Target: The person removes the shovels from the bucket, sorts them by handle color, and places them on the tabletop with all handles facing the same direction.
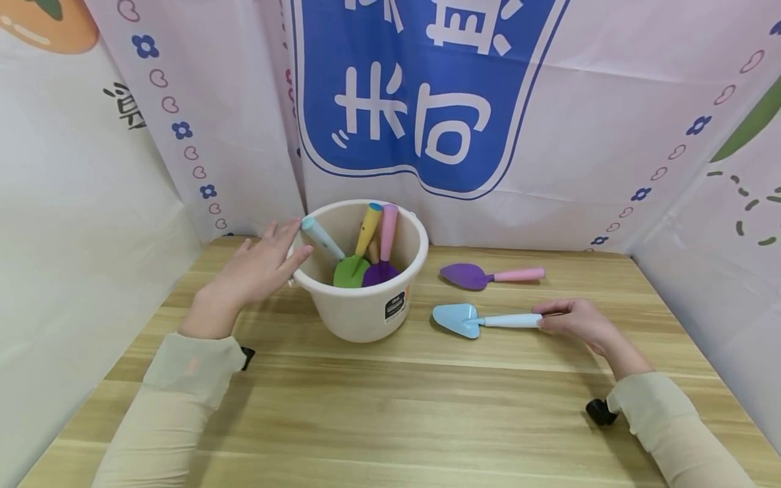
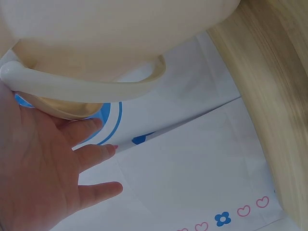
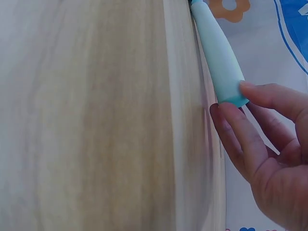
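Note:
A white bucket stands on the table, and several toy trowels lean inside it: a light blue handle, a green trowel with a yellow handle, and a purple one with a pink handle. My left hand rests at the bucket's left rim, fingers spread and straight; the left wrist view shows the bucket's handle above these fingers. On the right, my right hand pinches the handle end of a light blue trowel, whose blade points left toward the bucket.
Behind the light blue trowel lies a purple trowel with a pink handle, on the wooden table. Printed white cloth hangs along the table's back and both sides.

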`<state>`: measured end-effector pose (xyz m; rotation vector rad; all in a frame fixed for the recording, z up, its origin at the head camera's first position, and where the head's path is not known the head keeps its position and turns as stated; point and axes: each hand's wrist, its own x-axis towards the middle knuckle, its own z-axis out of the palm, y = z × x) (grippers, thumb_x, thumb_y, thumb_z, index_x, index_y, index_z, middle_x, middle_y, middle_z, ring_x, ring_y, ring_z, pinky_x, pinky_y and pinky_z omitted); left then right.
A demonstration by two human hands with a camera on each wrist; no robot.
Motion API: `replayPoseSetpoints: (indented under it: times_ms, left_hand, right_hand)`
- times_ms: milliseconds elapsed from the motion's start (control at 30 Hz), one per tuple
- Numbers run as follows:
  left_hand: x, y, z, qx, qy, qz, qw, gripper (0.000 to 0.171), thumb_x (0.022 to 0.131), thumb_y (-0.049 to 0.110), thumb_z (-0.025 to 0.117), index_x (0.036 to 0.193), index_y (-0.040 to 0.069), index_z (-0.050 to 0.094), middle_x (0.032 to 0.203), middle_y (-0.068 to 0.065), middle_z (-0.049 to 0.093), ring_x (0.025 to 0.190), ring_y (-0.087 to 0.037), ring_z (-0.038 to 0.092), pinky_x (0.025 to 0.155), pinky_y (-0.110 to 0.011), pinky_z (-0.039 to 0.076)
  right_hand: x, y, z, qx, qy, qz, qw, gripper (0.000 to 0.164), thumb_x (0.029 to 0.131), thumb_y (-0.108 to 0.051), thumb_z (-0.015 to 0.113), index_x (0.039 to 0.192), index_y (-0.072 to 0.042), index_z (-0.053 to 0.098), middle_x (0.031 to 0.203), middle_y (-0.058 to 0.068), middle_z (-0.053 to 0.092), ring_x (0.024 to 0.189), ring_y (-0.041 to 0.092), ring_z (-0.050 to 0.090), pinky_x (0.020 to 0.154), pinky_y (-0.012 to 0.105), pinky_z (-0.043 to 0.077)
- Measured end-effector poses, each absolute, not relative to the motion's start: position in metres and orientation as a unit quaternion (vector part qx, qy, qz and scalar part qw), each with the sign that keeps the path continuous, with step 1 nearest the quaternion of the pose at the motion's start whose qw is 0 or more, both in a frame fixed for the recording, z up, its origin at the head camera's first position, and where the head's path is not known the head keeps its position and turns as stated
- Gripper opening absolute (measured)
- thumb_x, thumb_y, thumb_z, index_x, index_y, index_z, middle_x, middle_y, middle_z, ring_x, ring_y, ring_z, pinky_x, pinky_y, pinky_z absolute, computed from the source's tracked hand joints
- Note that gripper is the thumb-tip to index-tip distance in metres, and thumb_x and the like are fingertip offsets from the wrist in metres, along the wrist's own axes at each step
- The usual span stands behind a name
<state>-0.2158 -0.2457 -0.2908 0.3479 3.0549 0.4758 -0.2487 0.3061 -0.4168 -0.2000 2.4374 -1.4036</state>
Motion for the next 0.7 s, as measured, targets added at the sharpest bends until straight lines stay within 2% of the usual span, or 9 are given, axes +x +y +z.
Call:
replayPoseSetpoints:
  times_ms: [133, 367, 567, 700]
  left_hand:
    - [-0.215, -0.246, -0.291, 0.111, 0.982, 0.153, 0.015, 0.084, 0.106, 0.065, 0.018, 0.165, 0.006, 0.005, 0.170, -0.015, 0.005, 0.154, -0.044, -0.001, 0.118, -0.071, 0.001]
    - [-0.216, -0.246, -0.292, 0.113, 0.981, 0.156, 0.013, 0.084, 0.106, 0.064, 0.018, 0.165, 0.006, 0.005, 0.170, -0.015, 0.006, 0.154, -0.044, -0.001, 0.118, -0.071, 0.001]
    - [-0.217, -0.246, -0.291, 0.112, 0.981, 0.156, 0.014, 0.081, 0.107, 0.061, 0.021, 0.165, 0.007, 0.006, 0.171, -0.015, 0.007, 0.154, -0.044, 0.000, 0.118, -0.070, 0.001]
    - [-0.217, -0.246, -0.291, 0.111, 0.981, 0.156, 0.015, 0.081, 0.107, 0.062, 0.021, 0.165, 0.007, 0.005, 0.171, -0.014, 0.006, 0.154, -0.043, -0.001, 0.118, -0.070, 0.000]
  right_hand:
    - [-0.248, 0.306, -0.416, -0.075, 0.849, -0.495, 0.170, 0.049, 0.095, -0.012, 0.074, 0.134, 0.012, 0.059, 0.131, 0.027, 0.064, 0.101, 0.009, 0.066, 0.088, 0.023, 0.055]
    - [-0.248, 0.305, -0.410, -0.081, 0.868, -0.460, 0.171, 0.047, 0.095, -0.016, 0.075, 0.133, 0.007, 0.063, 0.129, 0.023, 0.066, 0.105, 0.014, 0.064, 0.088, 0.023, 0.053]
    - [-0.249, 0.307, -0.401, -0.107, 0.892, -0.410, 0.158, 0.043, 0.098, -0.020, 0.072, 0.133, 0.004, 0.066, 0.129, 0.021, 0.067, 0.115, 0.024, 0.060, 0.092, 0.029, 0.049]
    - [-0.250, 0.308, -0.394, -0.129, 0.899, -0.393, 0.146, 0.042, 0.100, -0.020, 0.068, 0.133, 0.005, 0.064, 0.130, 0.022, 0.066, 0.117, 0.030, 0.061, 0.092, 0.031, 0.049]
